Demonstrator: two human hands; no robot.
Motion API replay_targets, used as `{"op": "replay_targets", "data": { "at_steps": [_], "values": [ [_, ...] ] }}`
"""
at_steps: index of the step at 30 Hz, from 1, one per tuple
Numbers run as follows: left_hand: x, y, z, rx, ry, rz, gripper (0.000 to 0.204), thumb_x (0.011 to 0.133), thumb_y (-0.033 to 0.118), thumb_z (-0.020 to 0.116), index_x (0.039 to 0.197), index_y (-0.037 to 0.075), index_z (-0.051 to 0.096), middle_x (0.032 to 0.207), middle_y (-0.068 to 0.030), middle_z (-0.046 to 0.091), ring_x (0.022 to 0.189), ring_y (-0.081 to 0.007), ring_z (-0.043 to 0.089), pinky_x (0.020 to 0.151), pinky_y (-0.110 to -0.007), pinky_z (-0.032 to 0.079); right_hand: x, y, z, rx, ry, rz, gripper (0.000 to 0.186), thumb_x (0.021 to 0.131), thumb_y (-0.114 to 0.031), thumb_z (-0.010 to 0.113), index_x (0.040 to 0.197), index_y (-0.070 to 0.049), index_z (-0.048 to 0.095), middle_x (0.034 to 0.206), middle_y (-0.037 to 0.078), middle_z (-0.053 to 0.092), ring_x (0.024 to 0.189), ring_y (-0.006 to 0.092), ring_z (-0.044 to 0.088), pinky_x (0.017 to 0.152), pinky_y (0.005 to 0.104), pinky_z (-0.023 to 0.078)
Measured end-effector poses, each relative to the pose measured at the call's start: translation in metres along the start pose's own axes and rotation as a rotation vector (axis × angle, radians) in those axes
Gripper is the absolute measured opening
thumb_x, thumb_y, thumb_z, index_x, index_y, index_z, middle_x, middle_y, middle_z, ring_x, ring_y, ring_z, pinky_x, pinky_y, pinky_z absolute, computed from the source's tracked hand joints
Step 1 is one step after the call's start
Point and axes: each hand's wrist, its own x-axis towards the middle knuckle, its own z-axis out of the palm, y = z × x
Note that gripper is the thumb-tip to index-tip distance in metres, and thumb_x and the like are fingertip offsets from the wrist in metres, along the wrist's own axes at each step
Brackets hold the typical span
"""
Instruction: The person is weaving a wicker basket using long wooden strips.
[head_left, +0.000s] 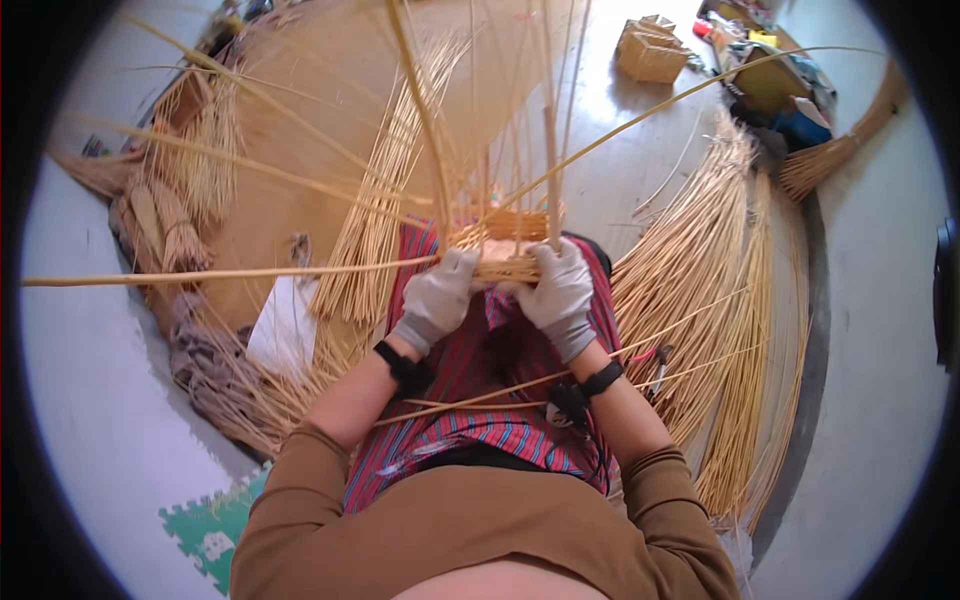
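A small, partly woven wicker basket [508, 270] is held just above my lap, with long upright canes standing up from its walls. My left hand [438, 292], in a pale glove, is closed on the basket's near left corner. At the near right corner my right hand [558, 290], gloved the same way, grips the wall, its thumb side against the weave. One long cane [230, 276] sticks out leftward beside my left hand. Another cane [650, 112] arcs away to the upper right. The fingertips are partly hidden behind the basket wall. A red striped cloth [375, 470] covers my lap.
Loose canes [690, 300] lie in a large bundle on the right, and another bundle [385, 180] lies ahead to the left. Several finished wicker boxes [650, 55] stand far right. A hand tool [658, 372] lies near my right forearm. Grey cloth [205, 350] and a white sheet [285, 325] are left.
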Motion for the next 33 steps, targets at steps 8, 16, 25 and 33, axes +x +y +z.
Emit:
{"op": "replay_targets", "data": {
  "at_steps": [8, 16, 25, 33],
  "values": [
    [-0.009, 0.002, 0.018, 0.032, 0.076, -0.105, 0.036, 0.088, 0.02, 0.068, 0.121, 0.009, 0.058, 0.103, -0.0116, 0.063, 0.074, -0.0322, 0.068, 0.06, -0.043, 0.053, -0.008, 0.007, 0.017, -0.022, 0.036, -0.011, 0.06, 0.062, -0.052, 0.088, 0.098, -0.01, 0.064, 0.107, 0.016, 0.06, 0.093, 0.0386, 0.062, 0.076, 0.0472, 0.053],
    [-0.012, 0.008, 0.0, -0.021, -0.099, -0.136, 0.041, 0.091, 0.025, 0.067, 0.127, 0.008, 0.057, 0.115, -0.0145, 0.065, 0.086, -0.0325, 0.07, 0.065, -0.044, 0.055, -0.009, 0.019, 0.001, 0.238, -0.287, 0.068, 0.057, 0.072, -0.039, 0.088, 0.116, -0.01, 0.065, 0.121, 0.021, 0.059, 0.113, 0.0399, 0.059, 0.095, 0.0435, 0.05],
    [0.028, 0.036, -0.02, -0.426, -0.122, -0.426, 0.099, 0.089, 0.028, 0.072, 0.161, 0.008, 0.008, 0.147, -0.0272, 0.048, 0.113, -0.0469, 0.062, 0.088, -0.051, 0.054, 0.142, -0.018, -0.014, 0.661, -0.12, 0.225, 0.048, 0.096, -0.012, 0.062, 0.143, -0.015, 0.051, 0.13, 0.016, 0.062, 0.117, 0.0265, 0.064, 0.096, 0.0377, 0.052],
    [0.009, 0.048, -0.032, -0.29, -0.028, -0.124, 0.089, 0.084, 0.03, 0.078, 0.157, 0.014, 0.031, 0.153, -0.02, 0.042, 0.133, -0.0422, 0.048, 0.106, -0.052, 0.043, 0.198, -0.063, 0.022, -0.138, -0.257, -0.076, 0.072, 0.085, -0.029, 0.078, 0.149, -0.021, 0.047, 0.135, 0.021, 0.057, 0.129, 0.033, 0.054, 0.104, 0.0425, 0.047]
  ]
}}
